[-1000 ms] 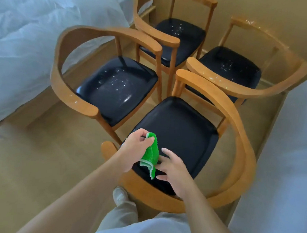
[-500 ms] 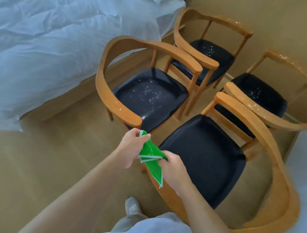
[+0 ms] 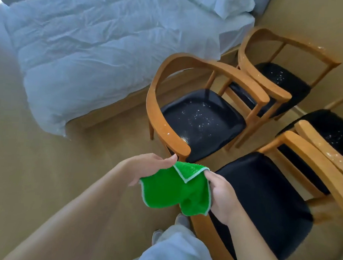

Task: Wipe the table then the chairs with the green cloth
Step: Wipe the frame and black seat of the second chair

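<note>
The green cloth (image 3: pixel 175 189) with a pale edge hangs spread between both hands, above the floor at the front corner of the nearest chair. My left hand (image 3: pixel 146 168) pinches its left upper part. My right hand (image 3: pixel 221 194) grips its right edge. Several wooden armchairs with black seats stand close together. The nearest chair's seat (image 3: pixel 262 204) looks clean. The chair ahead (image 3: pixel 203 119) has white specks on its seat and arm. The far chair (image 3: pixel 278 81) and the right chair (image 3: pixel 333 130) are speckled too. No table is in view.
A bed with a rumpled white duvet (image 3: pixel 95 46) fills the upper left. Tan floor (image 3: pixel 45 163) lies open to the left of the chairs. My pale trouser leg (image 3: pixel 172 249) and a shoe are below the cloth. A tan wall runs behind the far chairs.
The view has swung left toward the speckled chair and the bed. The cloth, bunched between my hands before, is now opened out flat between them.
</note>
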Available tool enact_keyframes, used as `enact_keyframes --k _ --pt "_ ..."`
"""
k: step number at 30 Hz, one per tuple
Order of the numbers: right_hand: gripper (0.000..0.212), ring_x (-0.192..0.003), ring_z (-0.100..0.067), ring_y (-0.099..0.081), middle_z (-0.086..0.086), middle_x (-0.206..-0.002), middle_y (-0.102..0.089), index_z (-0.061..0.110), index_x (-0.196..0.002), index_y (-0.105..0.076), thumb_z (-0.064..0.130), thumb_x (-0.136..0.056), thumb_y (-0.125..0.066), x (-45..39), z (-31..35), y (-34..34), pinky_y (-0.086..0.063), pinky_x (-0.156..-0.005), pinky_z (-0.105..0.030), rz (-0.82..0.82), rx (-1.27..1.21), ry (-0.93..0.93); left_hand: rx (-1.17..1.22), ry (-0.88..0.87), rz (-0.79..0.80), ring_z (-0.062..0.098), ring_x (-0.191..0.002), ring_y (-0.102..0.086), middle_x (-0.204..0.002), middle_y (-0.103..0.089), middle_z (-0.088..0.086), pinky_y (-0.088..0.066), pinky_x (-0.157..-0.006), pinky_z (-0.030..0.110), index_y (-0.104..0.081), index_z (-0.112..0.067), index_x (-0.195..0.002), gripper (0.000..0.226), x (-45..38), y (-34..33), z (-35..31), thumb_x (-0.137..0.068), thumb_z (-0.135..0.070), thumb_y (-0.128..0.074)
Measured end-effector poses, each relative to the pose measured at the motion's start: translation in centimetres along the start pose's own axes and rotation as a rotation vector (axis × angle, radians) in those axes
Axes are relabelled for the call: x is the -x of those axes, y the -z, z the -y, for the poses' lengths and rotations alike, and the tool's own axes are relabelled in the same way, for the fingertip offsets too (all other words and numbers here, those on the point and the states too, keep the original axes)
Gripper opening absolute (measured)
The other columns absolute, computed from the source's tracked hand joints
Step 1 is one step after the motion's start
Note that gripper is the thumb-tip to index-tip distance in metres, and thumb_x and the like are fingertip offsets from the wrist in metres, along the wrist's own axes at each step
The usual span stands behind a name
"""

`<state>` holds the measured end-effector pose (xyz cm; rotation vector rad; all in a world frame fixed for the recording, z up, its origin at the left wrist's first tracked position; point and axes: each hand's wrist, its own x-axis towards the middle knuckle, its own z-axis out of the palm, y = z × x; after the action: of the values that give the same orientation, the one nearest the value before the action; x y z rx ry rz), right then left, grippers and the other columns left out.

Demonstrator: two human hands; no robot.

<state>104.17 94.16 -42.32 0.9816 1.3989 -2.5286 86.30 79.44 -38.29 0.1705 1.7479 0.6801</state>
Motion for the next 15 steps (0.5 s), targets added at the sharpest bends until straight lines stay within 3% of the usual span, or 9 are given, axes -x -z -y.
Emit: enact_keyframes --k 3,6,9,12,15 --pt "0.034 -0.084 -0.026 -0.07 -0.015 -0.097 -0.072 0.014 -0.097 -0.074 0.033 -0.1 -0.045 -2.4 2.0 0.0 -0.057 -0.069 -0.039 -0.194 0.123 -0.041 -0.042 -0.002 0.221 0.014 -0.09 -0.071 -0.098 -0.075 -0.002 -0.054 -0.077 0.028 -0.07 -0.016 -0.107 0.064 0.0 1.0 -1.9 -0.062 -0.061 -0.072" --pt "0.019 -0.081 -0.022 -0.068 -0.006 -0.089 -0.07 0.016 -0.092 -0.065 0.035 -0.092 -0.059 -4.9 3.0 0.3 -0.058 -0.07 -0.042 -0.359 0.489 -0.032 0.053 -0.07 0.278 0.013 -0.094 -0.069 -0.105 -0.073 0.0 -0.052 -0.081 0.028 -0.071 -0.013 -0.104 0.043 -0.7 0.8 -3.9 -0.07 -0.04 -0.075" --pt "0.014 -0.082 -0.013 -0.063 0.004 -0.088 -0.065 0.026 -0.088 -0.059 0.039 -0.087 -0.063 -6.7 2.9 0.2 -0.053 -0.066 -0.033 -0.479 0.703 0.099 0.2 -0.126 0.269 0.023 -0.103 -0.067 -0.112 -0.07 0.01 -0.052 -0.089 0.033 -0.065 -0.002 -0.111 0.046 -1.8 0.5 -5.3 -0.076 -0.03 -0.074" --pt "0.022 -0.071 -0.011 -0.058 0.001 -0.078 -0.062 0.024 -0.07 -0.057 0.035 -0.089 -0.056 -7.4 2.9 0.1 -0.044 -0.054 -0.022 -0.681 0.686 0.266 0.276 -0.163 0.196 0.022 -0.1 -0.069 -0.108 -0.072 0.009 -0.053 -0.089 0.034 -0.066 -0.003 -0.109 0.033 -3.0 0.8 -6.1 -0.085 -0.027 -0.069" --pt "0.03 -0.064 -0.015 -0.058 -0.001 -0.068 -0.061 0.018 -0.066 -0.057 0.033 -0.091 -0.052 -7.9 3.2 0.0 -0.039 -0.043 -0.01 -0.756 0.582 0.188 0.371 -0.206 0.154 0.027 -0.102 -0.068 -0.11 -0.07 0.013 -0.053 -0.09 0.039 -0.064 -0.002 -0.115 0.029 -4.3 2.1 -6.0 -0.093 -0.021 -0.061"
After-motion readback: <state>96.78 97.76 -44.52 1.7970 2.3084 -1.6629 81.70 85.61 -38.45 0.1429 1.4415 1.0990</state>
